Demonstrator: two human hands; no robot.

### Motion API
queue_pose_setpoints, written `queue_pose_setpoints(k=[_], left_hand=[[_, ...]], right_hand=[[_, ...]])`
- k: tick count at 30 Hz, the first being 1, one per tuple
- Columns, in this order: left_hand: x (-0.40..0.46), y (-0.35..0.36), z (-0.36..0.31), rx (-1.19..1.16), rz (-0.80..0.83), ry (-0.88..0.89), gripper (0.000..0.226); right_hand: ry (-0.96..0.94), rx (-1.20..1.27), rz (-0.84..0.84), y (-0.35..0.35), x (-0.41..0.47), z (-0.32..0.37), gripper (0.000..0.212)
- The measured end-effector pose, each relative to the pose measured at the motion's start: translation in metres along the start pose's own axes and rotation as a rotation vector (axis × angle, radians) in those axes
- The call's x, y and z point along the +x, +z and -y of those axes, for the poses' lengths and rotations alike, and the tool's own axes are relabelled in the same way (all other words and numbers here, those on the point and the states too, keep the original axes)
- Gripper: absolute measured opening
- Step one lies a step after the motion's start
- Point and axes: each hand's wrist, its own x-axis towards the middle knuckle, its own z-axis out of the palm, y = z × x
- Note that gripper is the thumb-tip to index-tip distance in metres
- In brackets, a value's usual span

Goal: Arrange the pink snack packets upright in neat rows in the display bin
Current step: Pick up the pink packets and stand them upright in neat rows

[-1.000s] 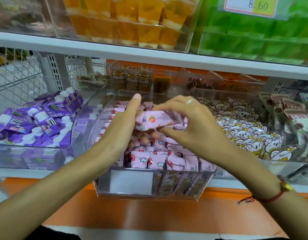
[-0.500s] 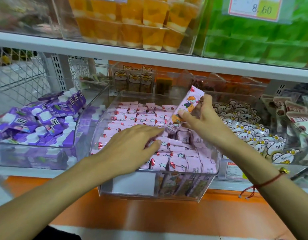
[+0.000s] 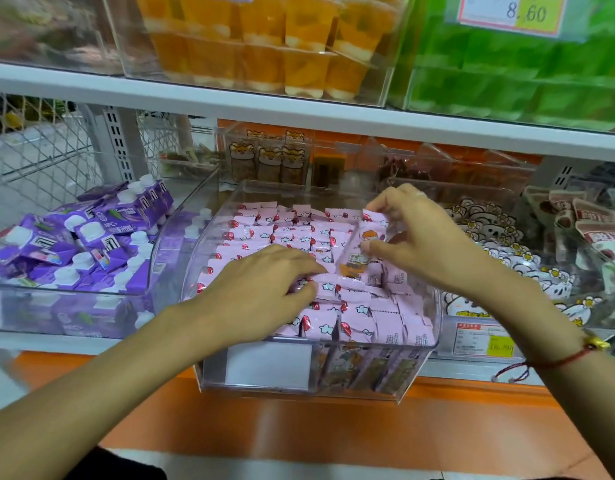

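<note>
You see through one wide-angle head camera, looking forward and down at close range onto the display bin [image 3: 417, 372] on the shelf [image 3: 181, 95]. Both your forearms enter from the bottom edge.

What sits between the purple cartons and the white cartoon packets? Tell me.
The clear display bin of pink snack packets sits between the purple cartons and the white cartoon packets, seen in the head view.
</note>
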Motion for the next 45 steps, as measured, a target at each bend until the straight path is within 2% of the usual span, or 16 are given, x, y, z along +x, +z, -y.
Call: queue_pose_setpoints(k=[4,7,10,14,18,19,23,24,28,30,34,38,40,45], left_hand=[[0.001,0.0,0.0,0.003,-0.003,0.005,0.034],[0.001,-0.001,-0.001,0.016,-0.02,0.015,0.033],[0.001,-0.001,-0.001,0.025,-0.02,0.02,0.034],[0.001,-0.001,-0.001,0.02,-0.04,0.026,0.033],[0.003,-0.002,-0.003,-0.019,-0.046,0.051,0.036],[0.005,-0.002,-0.004,-0.012,-0.024,0.081,0.039],[0.012,-0.001,-0.003,0.017,0.051,0.118,0.046],[0.014,0.0,-0.003,0.032,0.077,0.11,0.047],[0.021,0.0,-0.001,0.072,0.204,0.097,0.049],[0.021,-0.002,-0.001,0.071,0.213,0.105,0.048],[0.018,-0.001,0.0,0.065,0.158,0.102,0.046],[0.016,-0.001,-0.002,0.067,0.087,0.081,0.043],[0.016,-0.001,-0.002,0.051,0.095,0.075,0.044],[0.018,-0.001,-0.001,0.033,0.145,0.077,0.044]], right_hand=[[-0.068,-0.102,0.061,-0.001,-0.001,0.003,0.027],[-0.109,-0.251,0.157,0.016,0.0,0.002,0.034],[-0.151,-0.333,0.267,0.028,-0.001,-0.002,0.03],[-0.144,-0.373,0.372,0.031,0.004,-0.002,0.028],[-0.102,-0.307,0.491,0.018,0.019,0.002,0.027],[-0.092,-0.286,0.489,0.014,0.024,0.001,0.026],[-0.045,-0.242,0.261,0.006,0.041,-0.009,0.02],[-0.039,-0.267,0.25,0.009,0.044,-0.011,0.018],[-0.003,-0.332,0.407,0.024,0.056,-0.015,0.018],[0.01,-0.308,0.413,0.025,0.058,-0.016,0.016],[-0.023,-0.203,0.389,0.023,0.057,-0.015,0.003],[-0.013,-0.112,0.458,0.028,0.05,-0.015,0.003],[-0.024,-0.075,0.434,0.03,0.045,-0.015,0.005],[-0.036,0.036,0.247,0.029,0.039,-0.015,0.009]])
